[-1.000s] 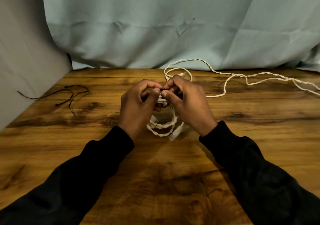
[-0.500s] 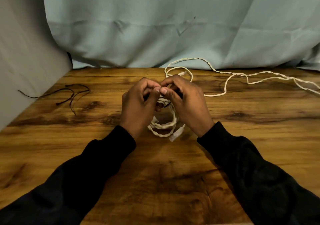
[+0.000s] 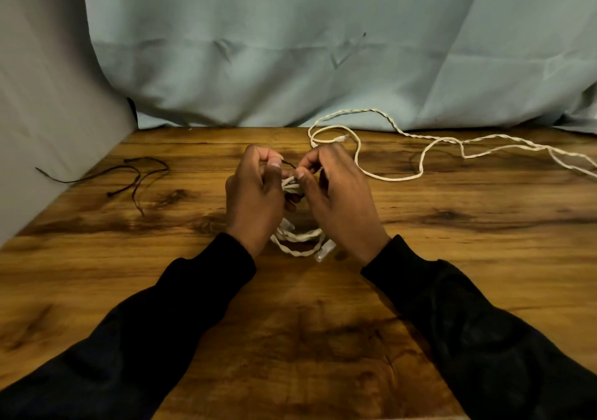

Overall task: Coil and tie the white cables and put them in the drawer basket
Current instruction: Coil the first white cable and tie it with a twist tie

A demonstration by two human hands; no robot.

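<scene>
A pale blue-green cloth backdrop (image 3: 323, 48) hangs behind a brown wooden table with dark grain (image 3: 307, 339); a grey panel (image 3: 48, 96) closes the left side. No container is in view.

Both forearms, in black long sleeves (image 3: 181, 316), reach forward over the table and meet near its middle. The left hand (image 3: 255, 200) is seen from the back, fingers curled, thumb and forefinger pinching one end of a thin dark tie wire (image 3: 288, 163). The right hand (image 3: 339, 196) mirrors it, fingers curled, thumb and forefinger pinching at the other end of that wire, just above the bundle. The two hands are near each other, thumbs almost touching.

Between them sits a coiled white twisted cable (image 3: 300, 237), its loops hanging below the hands onto the table, with a clear plastic connector (image 3: 324, 251) at the lower right of the coil.

A second loose white twisted cable (image 3: 420, 174) lies uncoiled on the table behind the right hand, trailing off to the right edge.

Several thin dark tie wires (image 3: 135, 174) lie on the table at the left, well apart from the hands.
</scene>
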